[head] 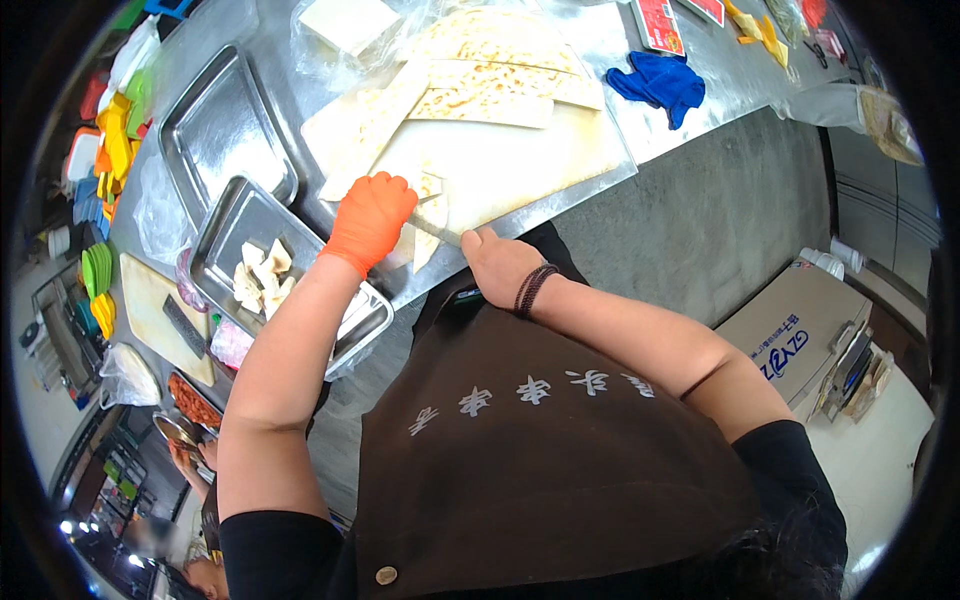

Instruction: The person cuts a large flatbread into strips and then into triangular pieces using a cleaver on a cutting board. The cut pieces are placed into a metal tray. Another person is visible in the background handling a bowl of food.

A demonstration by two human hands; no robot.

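My left hand (373,219), in an orange glove, has its fingers curled down over cut flatbread pieces (430,249) at the near edge of a white cutting board (525,154). My bare right hand (501,264), with a dark beaded bracelet at the wrist, grips a knife whose blade (436,228) points left towards the glove. Its handle is hidden in my fist. Wide strips of browned flatbread (480,103) overlap across the far part of the board. Beside my left forearm, a steel tray (217,217) holds several cut pale chunks (261,274).
Another steel tray (225,124) lies further left on the metal table (600,142). A blue cloth (660,84) lies right of the board. At left, a second board (154,304) bears a dark-bladed knife (184,326). Another person's hands (196,456) are lower left. A cardboard box (799,322) stands at right.
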